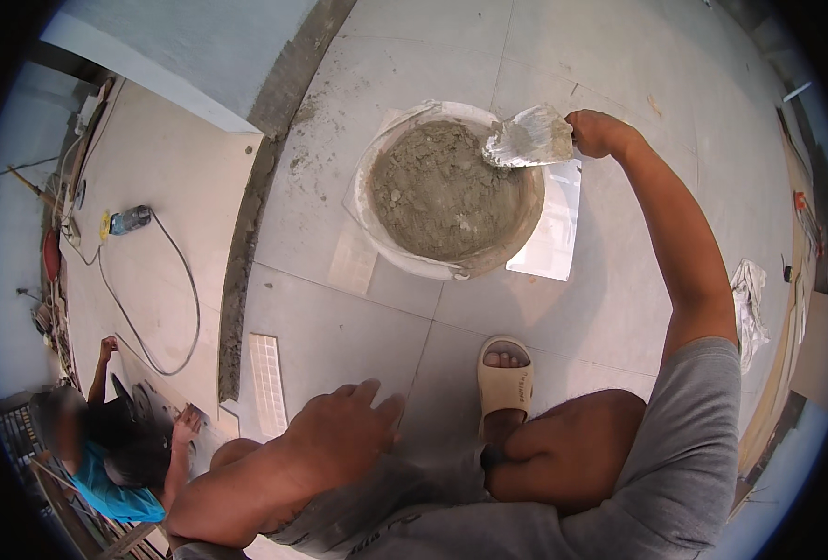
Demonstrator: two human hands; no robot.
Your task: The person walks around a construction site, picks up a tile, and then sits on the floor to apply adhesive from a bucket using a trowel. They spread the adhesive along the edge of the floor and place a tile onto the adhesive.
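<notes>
My right hand [598, 133] is closed on the handle of a metal trowel. Its blade [526, 140], streaked with grey mortar, lies over the right rim of a round whitish bucket [390, 245] that holds lumpy grey mortar [437, 191]. My left hand [339, 429] hangs near my knees at the lower middle, its fingers loosely bent and apart, holding nothing visible. A glossy white tile [554, 233] lies partly under the bucket's right side, and a patterned tile strip [267, 378] lies on the floor left of my left hand.
At left, a mortar-edged raised surface [162, 121] carries a power tool [130, 220] and looped cable. A co-worker in a blue shirt [120, 490] crouches at lower left, hands at its edge. Right: a white cloth [748, 303]. My sandalled foot [504, 383] is below the bucket.
</notes>
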